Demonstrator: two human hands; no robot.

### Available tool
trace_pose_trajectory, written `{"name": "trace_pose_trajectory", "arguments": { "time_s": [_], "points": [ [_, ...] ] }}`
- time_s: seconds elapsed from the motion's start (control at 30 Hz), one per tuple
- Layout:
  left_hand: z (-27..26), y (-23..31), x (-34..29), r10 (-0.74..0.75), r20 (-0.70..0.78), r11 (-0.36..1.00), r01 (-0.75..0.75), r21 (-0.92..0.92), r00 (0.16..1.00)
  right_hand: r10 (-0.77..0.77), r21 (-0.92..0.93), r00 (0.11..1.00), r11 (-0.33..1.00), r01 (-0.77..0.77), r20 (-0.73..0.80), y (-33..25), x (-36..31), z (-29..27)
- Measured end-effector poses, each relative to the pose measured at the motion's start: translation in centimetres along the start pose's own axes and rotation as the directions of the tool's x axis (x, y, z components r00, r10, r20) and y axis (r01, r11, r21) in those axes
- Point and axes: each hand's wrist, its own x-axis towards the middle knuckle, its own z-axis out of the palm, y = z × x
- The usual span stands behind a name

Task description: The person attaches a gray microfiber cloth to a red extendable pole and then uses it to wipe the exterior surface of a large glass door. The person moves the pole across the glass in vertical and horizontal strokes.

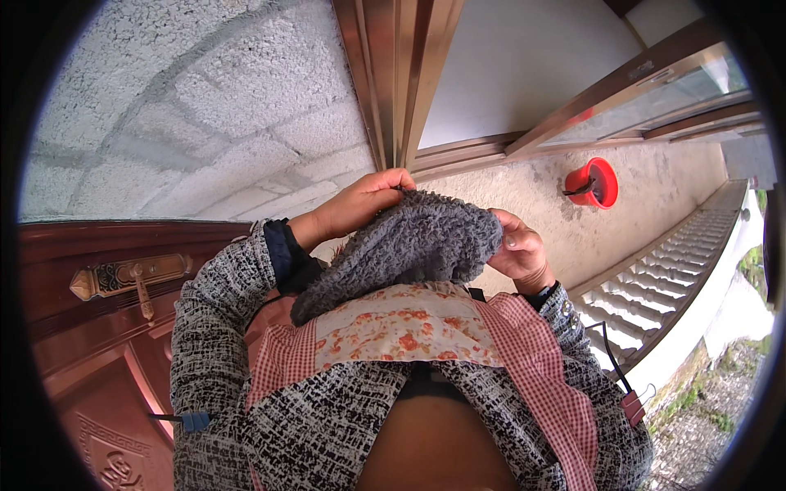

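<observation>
Grey fluffy cloth [422, 237]: held up in front of the apron [405, 327], slung between and below both hands.
Left hand [360, 204]: closed on the cloth's upper edge, pinched between thumb and fingers.
Right hand [520, 252]: closed on the cloth's right end, thumb laid on the near side, other fingers partly hidden.
Step in hand: judged to be a two-handed handling of the cloth, held partly spread.
Next move: both pinches would seem to be called for, lest the soft pile sag or slip.
Long axis of cloth: slanted, from the right hand down to below the left wrist.
Pointing of cloth: narrow end aimed down-left, toward the left sleeve [217, 295]; broad, rounded end set at the right hand.
Red bucket [583, 182]: stood beyond the right hand, well apart.
</observation>
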Motion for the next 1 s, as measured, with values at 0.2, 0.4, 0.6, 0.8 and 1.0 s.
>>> {"name": "trace_pose_trajectory", "arguments": {
  "time_s": [0.2, 0.4, 0.6, 0.8, 1.0],
  "points": [
    [0.9, -0.4, 0.0, -0.080, 0.011, 0.993, 0.080, -0.083, 0.997, 0.056, -0.122, 0.995, 0.990, -0.066, -0.085, -3.3, 1.4, 2.7],
    [1.0, -1.6, 0.3, -0.011, 0.016, 0.992, 0.012, -0.126, 1.000, 0.111, -0.021, 0.951, 0.992, -0.122, -0.289, -4.1, 3.9, 0.1],
    [1.3, -4.3, 0.7, -0.194, 0.014, 0.883, 0.181, -0.434, 0.981, 0.186, -0.043, 0.875, 0.972, -0.229, -0.447, 3.0, 5.5, -3.9],
    [-1.2, -6.5, -2.4, -0.295, -0.025, 0.925, 0.279, -0.259, 0.955, 0.104, -0.175, 0.861, 0.960, -0.217, -0.498, 5.3, 4.5, -5.6],
    [-1.7, -7.6, -6.3, -0.176, 0.049, 0.910, 0.181, -0.372, 0.983, -0.079, -0.583, 0.933, 0.799, -0.151, -0.351, 1.2, 4.2, -3.1]
  ]
}}
